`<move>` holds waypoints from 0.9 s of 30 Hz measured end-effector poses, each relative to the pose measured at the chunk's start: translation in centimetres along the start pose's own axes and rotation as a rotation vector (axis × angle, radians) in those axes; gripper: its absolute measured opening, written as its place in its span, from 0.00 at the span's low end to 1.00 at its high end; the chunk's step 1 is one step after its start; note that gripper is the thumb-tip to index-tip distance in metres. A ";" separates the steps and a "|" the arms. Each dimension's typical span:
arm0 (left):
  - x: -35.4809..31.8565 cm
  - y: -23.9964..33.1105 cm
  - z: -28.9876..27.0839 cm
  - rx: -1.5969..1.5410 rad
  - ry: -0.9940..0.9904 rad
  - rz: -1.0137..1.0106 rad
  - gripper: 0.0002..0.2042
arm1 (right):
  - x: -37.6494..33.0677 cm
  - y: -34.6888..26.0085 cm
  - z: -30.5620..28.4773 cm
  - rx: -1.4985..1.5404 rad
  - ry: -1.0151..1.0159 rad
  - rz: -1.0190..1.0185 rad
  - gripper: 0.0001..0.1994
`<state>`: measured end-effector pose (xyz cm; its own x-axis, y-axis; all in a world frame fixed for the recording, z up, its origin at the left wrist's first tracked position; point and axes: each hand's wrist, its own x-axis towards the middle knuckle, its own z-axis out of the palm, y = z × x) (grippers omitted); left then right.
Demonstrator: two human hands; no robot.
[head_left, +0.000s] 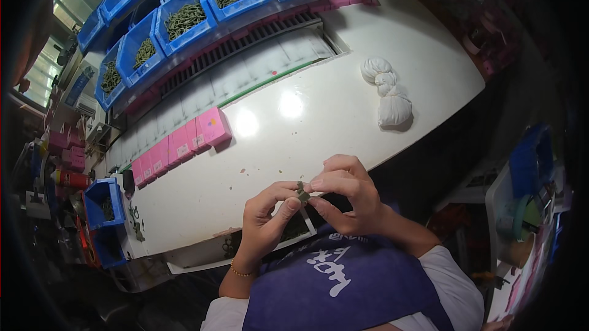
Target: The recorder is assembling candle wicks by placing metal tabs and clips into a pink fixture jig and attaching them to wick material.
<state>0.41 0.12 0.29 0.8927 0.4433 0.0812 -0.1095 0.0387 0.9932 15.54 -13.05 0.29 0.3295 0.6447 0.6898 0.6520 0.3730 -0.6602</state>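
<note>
Lower centre of frame: our left hand [270, 210] and right hand [348, 193] both pinch a small dark-green piece [302, 194]. We judge it light, perhaps brittle; best held gently at its edges.

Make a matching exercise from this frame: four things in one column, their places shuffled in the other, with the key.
Things
1. small green piece
2. white tied bundle
3. row of pink boxes
4. beaded bracelet

Places
A. around the left wrist
B. on the right part of the white table
C. between the left hand and the right hand
D. on the table's left part

Pairs: 1-C, 2-B, 3-D, 4-A
</note>
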 end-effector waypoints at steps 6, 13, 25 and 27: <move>0.0 0.1 0.0 0.007 -0.002 -0.007 0.07 | -0.2 0.2 0.2 0.000 0.009 -0.010 0.21; 0.0 0.0 0.0 -0.016 0.001 -0.001 0.07 | -0.3 0.2 0.3 0.002 0.019 -0.011 0.22; -0.3 -0.4 -0.2 -0.021 0.018 -0.033 0.07 | -0.3 0.2 0.4 0.019 0.008 -0.014 0.23; -0.3 -0.3 -0.1 -0.021 0.015 -0.036 0.07 | -0.4 0.2 0.5 0.022 0.017 -0.011 0.23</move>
<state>0.13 0.11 -0.05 0.8894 0.4550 0.0436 -0.0865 0.0738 0.9935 15.15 -12.88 -0.25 0.3345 0.6288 0.7019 0.6404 0.3948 -0.6588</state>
